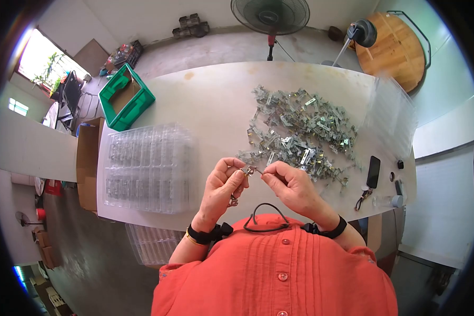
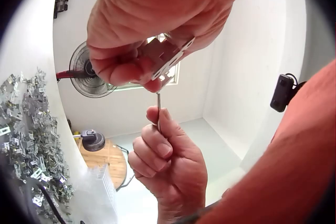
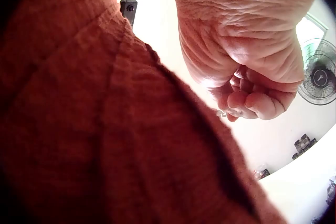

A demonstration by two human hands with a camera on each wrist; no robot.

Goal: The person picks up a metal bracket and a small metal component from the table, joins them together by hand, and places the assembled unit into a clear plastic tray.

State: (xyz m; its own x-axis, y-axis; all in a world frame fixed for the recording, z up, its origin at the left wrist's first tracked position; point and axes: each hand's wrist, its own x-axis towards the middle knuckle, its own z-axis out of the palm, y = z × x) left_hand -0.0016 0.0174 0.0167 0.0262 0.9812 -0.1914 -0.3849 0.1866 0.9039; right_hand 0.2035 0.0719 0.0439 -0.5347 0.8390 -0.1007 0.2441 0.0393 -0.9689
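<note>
My left hand (image 1: pixel 216 192) holds small flat metal brackets with holes, one of them at the thumb and fingertips, another lower by the palm. In the left wrist view the metal bracket (image 2: pixel 172 62) sticks out from the curled fingers. Facing it, my right hand (image 1: pixel 295 190) pinches a thin metal rod (image 2: pixel 159 109) between thumb and forefinger, its tip right at the left fingertips. The right wrist view shows the right hand from the wrist side, its fingers curled and the rod mostly hidden. Beyond both hands lies a pile of metal brackets (image 1: pixel 321 124) on the table.
Stacked clear plastic trays (image 1: pixel 147 168) stand at the left, with a green crate (image 1: pixel 147 98) behind them. More clear trays (image 1: pixel 392 113) are at the right. A phone (image 1: pixel 373 172) and a small bottle (image 1: pixel 388 201) lie near the right edge. A fan (image 1: pixel 271 15) stands beyond.
</note>
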